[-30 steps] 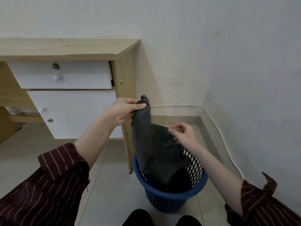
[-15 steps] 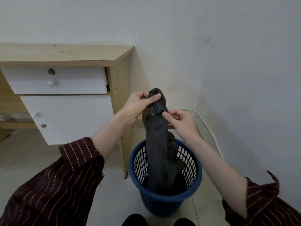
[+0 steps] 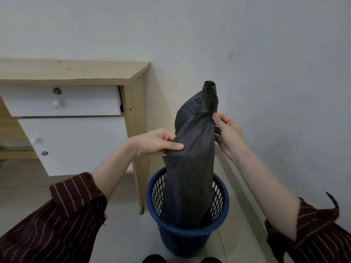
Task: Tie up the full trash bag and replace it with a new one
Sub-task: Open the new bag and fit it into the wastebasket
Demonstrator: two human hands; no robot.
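A dark grey trash bag stands tall out of a blue mesh waste basket on the floor. Its top is gathered into a narrow neck with a loose tip sticking up. My right hand pinches the bag's neck on its right side. My left hand grips the bag's left side, lower down than the right, thumb across the front. The bag's bottom is hidden inside the basket.
A wooden desk with a white drawer and a white cabinet door stands to the left, its leg close to the basket. White walls meet in a corner behind. Tiled floor lies in front; dark shoe tips show at the bottom.
The bag has been pulled higher and gathered into a neck. My left hand slid from the bag's tip down to its side; my right hand rose to the neck.
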